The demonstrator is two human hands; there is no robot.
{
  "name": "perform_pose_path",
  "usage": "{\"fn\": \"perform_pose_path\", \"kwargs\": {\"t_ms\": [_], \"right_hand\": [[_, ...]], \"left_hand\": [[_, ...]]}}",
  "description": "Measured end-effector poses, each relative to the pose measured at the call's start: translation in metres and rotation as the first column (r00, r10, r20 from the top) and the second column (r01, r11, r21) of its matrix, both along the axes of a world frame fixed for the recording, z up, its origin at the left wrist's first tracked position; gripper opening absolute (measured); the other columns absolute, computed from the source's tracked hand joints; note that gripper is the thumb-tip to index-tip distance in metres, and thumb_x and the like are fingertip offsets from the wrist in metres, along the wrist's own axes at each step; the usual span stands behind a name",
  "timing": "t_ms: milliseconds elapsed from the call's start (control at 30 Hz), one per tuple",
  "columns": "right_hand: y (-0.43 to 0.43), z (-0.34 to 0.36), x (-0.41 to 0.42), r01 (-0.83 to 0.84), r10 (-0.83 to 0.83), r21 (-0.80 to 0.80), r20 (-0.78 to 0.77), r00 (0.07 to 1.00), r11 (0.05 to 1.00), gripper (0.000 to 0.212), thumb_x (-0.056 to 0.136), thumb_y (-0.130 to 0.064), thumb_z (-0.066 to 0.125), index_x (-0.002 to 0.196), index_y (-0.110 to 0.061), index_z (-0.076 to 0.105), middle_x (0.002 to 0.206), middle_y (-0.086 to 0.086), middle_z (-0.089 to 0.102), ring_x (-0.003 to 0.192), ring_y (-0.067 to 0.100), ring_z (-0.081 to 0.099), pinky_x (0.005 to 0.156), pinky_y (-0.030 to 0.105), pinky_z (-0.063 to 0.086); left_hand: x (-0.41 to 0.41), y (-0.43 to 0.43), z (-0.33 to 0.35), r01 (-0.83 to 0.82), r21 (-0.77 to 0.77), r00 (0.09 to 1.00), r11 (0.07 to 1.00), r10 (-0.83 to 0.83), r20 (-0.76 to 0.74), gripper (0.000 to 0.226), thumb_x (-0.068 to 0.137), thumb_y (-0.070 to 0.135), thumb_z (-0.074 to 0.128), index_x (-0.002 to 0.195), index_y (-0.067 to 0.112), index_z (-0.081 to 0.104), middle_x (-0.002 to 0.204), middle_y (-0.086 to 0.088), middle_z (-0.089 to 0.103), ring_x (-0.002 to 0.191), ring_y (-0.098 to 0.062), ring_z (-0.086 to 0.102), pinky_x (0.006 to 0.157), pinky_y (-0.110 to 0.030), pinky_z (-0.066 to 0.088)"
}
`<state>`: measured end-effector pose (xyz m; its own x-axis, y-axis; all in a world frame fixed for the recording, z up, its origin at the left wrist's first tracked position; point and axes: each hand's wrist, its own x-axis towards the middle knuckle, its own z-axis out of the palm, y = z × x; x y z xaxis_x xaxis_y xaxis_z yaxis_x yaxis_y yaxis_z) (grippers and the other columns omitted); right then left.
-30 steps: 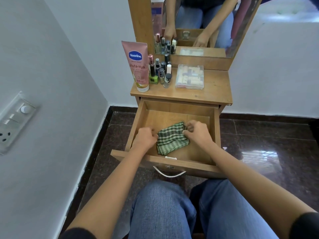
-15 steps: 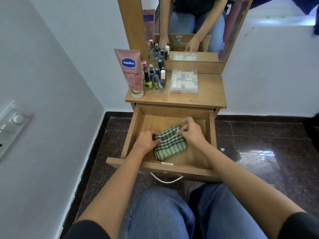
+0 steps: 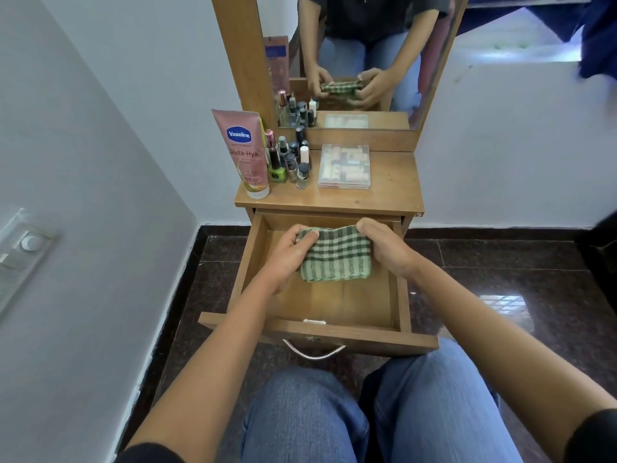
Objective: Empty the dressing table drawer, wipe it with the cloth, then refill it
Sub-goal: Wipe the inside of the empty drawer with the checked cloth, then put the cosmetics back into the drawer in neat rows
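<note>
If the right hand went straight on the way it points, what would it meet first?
Beyond the cloth it grips, the right hand probably meets the drawer's back wall; depth is unclear.

- The cloth (image 3: 335,253) no longer lies on the drawer (image 3: 334,335) floor; it now hangs lifted between the two hands.
- The left hand (image 3: 290,259) and right hand (image 3: 387,248) are now higher and farther out, each pinching a top corner.

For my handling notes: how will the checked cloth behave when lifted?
Probably floppy: the checked cloth hangs from the left hand and right hand gripping its top corners. Likely light, since fingers alone carry it. Woven texture suggests little slipping.
</note>
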<state>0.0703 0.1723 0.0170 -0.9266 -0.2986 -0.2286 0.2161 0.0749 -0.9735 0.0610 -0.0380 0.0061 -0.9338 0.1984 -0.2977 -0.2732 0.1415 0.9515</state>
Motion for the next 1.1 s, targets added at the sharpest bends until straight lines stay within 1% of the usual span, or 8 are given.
{"fn": "perform_pose_path", "kwargs": {"t_ms": [67,167,367,533,667,767,933,1100], "right_hand": [[0.000,0.003,0.006,0.013,-0.007,-0.098,0.064,0.998,0.995,0.030,0.083,-0.040,0.065,0.095,-0.015,0.053,0.096,0.001,0.066,0.094,0.020,0.064,0.089,0.040,0.049],[0.001,0.007,0.010,0.101,-0.093,-0.107,0.082,0.992,0.989,0.051,0.075,-0.015,0.077,0.115,-0.005,0.047,0.111,0.015,0.064,0.102,0.026,0.066,0.087,0.038,0.055],[0.025,0.037,0.000,0.390,-0.356,-0.299,0.163,0.920,0.871,0.022,0.090,0.000,0.059,0.111,-0.002,0.061,0.105,0.012,0.072,0.093,0.024,0.070,0.074,0.034,0.059],[0.040,0.052,-0.050,0.828,-0.786,-0.337,0.294,0.545,0.449,0.021,0.088,0.000,0.061,0.109,-0.001,0.061,0.097,0.011,0.071,0.078,0.017,0.071,0.067,0.031,0.059],[0.034,0.047,-0.089,0.920,-0.864,-0.241,0.334,0.377,0.309,0.021,0.091,-0.011,0.062,0.110,-0.007,0.056,0.109,0.011,0.068,0.075,0.015,0.067,0.056,0.025,0.055],[0.030,0.039,-0.103,0.910,-0.869,-0.120,0.267,0.416,0.398,0.041,0.091,-0.017,0.062,0.125,-0.004,0.043,0.124,0.013,0.058,0.091,0.017,0.060,0.072,0.023,0.051],[0.036,0.023,-0.085,0.730,-0.670,0.388,-0.304,0.678,0.563,0.067,0.088,-0.015,0.061,0.143,-0.008,0.021,0.139,0.020,0.033,0.108,0.025,0.044,0.083,0.029,0.042],[0.046,0.006,-0.071,0.446,-0.063,0.856,-0.445,0.893,0.260,0.051,0.101,-0.032,0.031,0.151,-0.026,0.019,0.161,0.009,0.000,0.141,0.044,0.007,0.114,0.053,0.012]], "left_hand": [[-0.003,0.015,0.005,-0.057,0.065,0.997,0.996,0.053,0.053,0.017,0.097,0.034,0.057,0.096,0.017,0.058,0.089,0.002,0.070,0.083,-0.012,0.068,0.072,-0.031,0.055],[-0.009,0.032,0.012,-0.113,0.074,0.988,0.991,0.104,0.115,0.028,0.097,0.039,0.056,0.110,0.014,0.057,0.103,-0.006,0.070,0.092,-0.019,0.070,0.080,-0.037,0.058],[-0.017,0.054,0.025,-0.230,0.185,0.968,0.955,0.205,0.148,0.041,0.100,0.045,0.046,0.124,0.013,0.053,0.103,-0.001,0.070,0.082,-0.011,0.067,0.069,-0.027,0.054],[-0.005,0.053,0.019,-0.306,0.123,0.952,0.944,0.306,0.021,0.028,0.102,0.035,0.046,0.111,0.010,0.052,0.095,-0.004,0.066,0.075,-0.010,0.059,0.070,-0.025,0.051],[0.011,0.040,0.007,-0.293,0.030,0.953,0.956,0.295,-0.066,0.025,0.101,0.030,0.048,0.109,0.008,0.056,0.095,-0.004,0.066,0.076,-0.010,0.060,0.073,-0.025,0.050],[0.019,0.024,-0.002,-0.263,-0.082,0.958,0.961,0.250,-0.143,0.022,0.101,0.032,0.049,0.108,0.012,0.057,0.091,0.004,0.066,0.070,0.003,0.062,0.072,-0.018,0.051],[0.023,-0.002,-0.015,-0.209,-0.309,0.959,0.928,0.133,-0.248,0.021,0.099,0.040,0.049,0.103,0.021,0.057,0.095,0.004,0.067,0.088,-0.010,0.065,0.081,-0.028,0.051],[0.028,-0.019,-0.021,-0.206,-0.444,0.940,0.872,0.050,-0.336,0.018,0.098,0.041,0.050,0.098,0.025,0.056,0.081,0.008,0.064,0.068,0.001,0.059,0.058,-0.015,0.042]]}}
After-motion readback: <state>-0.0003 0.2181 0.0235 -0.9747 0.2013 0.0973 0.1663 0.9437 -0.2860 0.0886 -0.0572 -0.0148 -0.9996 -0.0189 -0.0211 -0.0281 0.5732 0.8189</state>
